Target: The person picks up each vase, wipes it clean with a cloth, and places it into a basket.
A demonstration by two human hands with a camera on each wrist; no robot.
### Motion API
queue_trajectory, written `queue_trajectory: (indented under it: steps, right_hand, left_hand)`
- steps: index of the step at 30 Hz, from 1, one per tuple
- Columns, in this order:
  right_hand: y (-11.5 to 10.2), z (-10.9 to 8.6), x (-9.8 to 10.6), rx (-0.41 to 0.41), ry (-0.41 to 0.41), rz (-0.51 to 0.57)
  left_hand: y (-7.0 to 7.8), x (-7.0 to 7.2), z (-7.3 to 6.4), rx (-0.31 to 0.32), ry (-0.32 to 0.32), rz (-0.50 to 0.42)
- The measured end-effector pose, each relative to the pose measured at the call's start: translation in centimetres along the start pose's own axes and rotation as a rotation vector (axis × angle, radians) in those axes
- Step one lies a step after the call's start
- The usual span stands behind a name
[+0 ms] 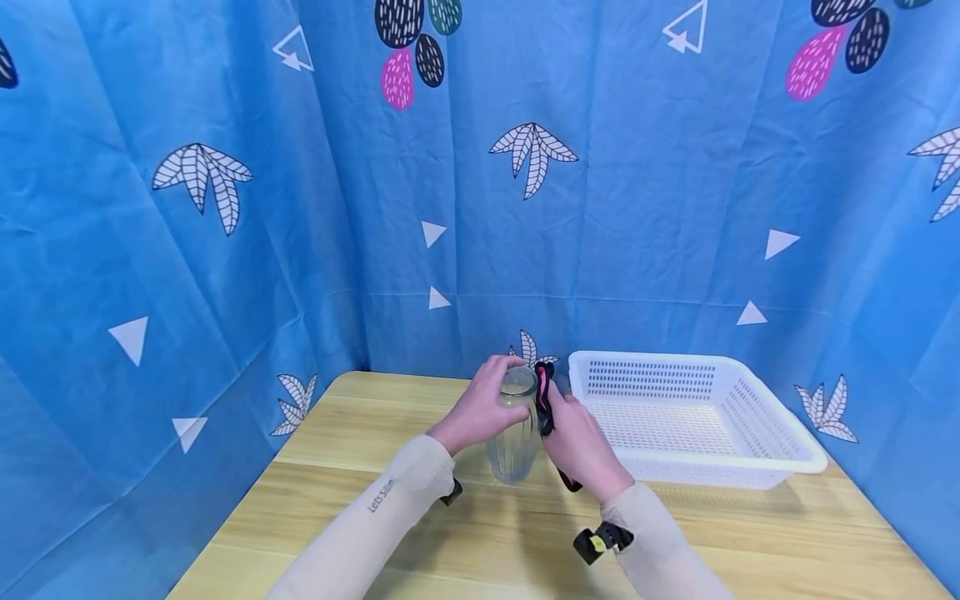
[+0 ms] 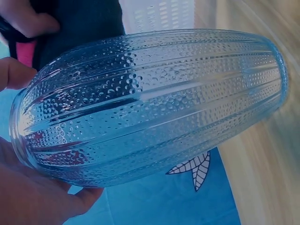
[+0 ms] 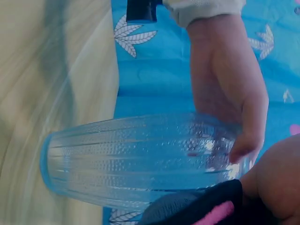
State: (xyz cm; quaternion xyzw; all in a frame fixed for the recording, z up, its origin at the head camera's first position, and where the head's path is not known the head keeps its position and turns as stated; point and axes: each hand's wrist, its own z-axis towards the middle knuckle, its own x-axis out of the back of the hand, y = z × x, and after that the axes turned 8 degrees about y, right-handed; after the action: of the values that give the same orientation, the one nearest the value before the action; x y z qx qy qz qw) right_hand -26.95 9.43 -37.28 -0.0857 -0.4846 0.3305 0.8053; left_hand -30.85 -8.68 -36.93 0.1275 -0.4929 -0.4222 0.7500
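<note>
A clear ribbed glass vase (image 1: 512, 450) with a dimpled surface stands upright on the wooden table. My left hand (image 1: 487, 402) grips it around the neck, thumb and fingers on opposite sides near the rim. The vase's body (image 2: 164, 103) fills the left wrist view. Just right of the rim, my right hand (image 1: 577, 437) holds a black-and-pink item (image 1: 545, 398) close against the glass; its kind cannot be made out. In the right wrist view, dark material with a pink strip (image 3: 213, 214) shows in front of the vase (image 3: 140, 159).
A white perforated plastic basket (image 1: 705, 462) sits at the right of the table, close behind my right hand. Blue patterned curtain (image 1: 525, 250) hangs along the table's back and sides. Bare wood (image 1: 360, 467) shows to the left of the vase.
</note>
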Motion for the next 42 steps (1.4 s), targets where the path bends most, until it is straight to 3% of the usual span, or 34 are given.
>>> queue_trajectory:
  steps: [6, 13, 17, 20, 25, 31, 37, 42]
  right_hand:
    - [1.1, 1.0, -1.5, -0.091, -0.083, 0.106]
    - [2.5, -0.1, -4.0, -0.143, -0.153, 0.161]
    - [3.6, -1.2, -5.3, -0.160, -0.226, 0.134]
    - [4.1, -2.1, -5.8, -0.129, -0.236, 0.091]
    - [4.0, -3.2, -5.5, -0.108, -0.188, 0.121]
    - [2.4, -4.1, -3.3, -0.104, -0.090, 0.162]
    - [0.1, -4.0, -1.1, -0.065, 0.041, 0.095]
    - [-0.9, -3.5, -0.1, 0.036, 0.167, 0.028]
  left_hand:
    - [-0.4, 0.1, 0.1, 0.004, 0.019, 0.008]
    - [-0.7, 0.0, -0.1, 0.007, 0.012, 0.014]
    - [-0.7, -0.2, -0.4, 0.004, 0.017, 0.035]
    - [-0.8, -0.3, -0.5, 0.002, 0.022, 0.073]
    - [-0.7, -0.4, -0.6, 0.032, 0.044, 0.151]
    - [-0.3, -0.4, -0.4, 0.043, 0.067, 0.234]
    - [0.0, 0.2, -0.2, 0.049, 0.043, 0.169]
    - [0.2, 0.5, -0.1, 0.057, -0.022, 0.063]
